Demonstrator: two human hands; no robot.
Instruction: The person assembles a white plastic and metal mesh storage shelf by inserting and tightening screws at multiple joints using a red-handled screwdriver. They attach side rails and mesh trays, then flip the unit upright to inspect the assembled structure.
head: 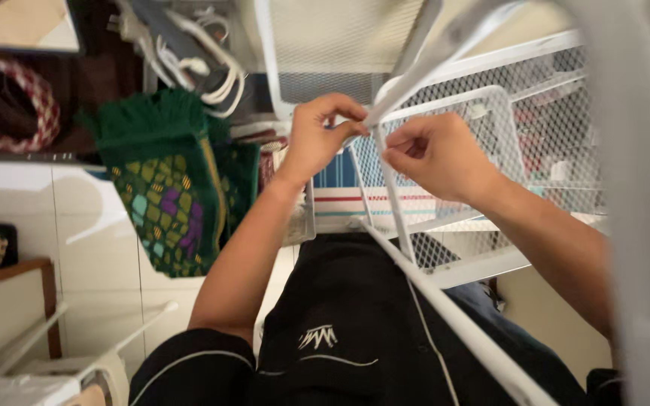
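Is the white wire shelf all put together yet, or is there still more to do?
Not finished, it seems. Done: a mesh basket already sits in the white frame. In hand: the left hand and right hand both pinch the joint where thin white rods meet. Left: a loose rod lies across the lap, and more white pieces lie on the floor at lower left.

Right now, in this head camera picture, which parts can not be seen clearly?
- Joint of the white metal rods: covered by the fingertips of the left hand and right hand; any small part pinched there is hidden.
- White post, at right: blurred, too close to the camera.
- Contents of the mesh basket: unclear through the mesh.
- White cables: cut off by the top edge.
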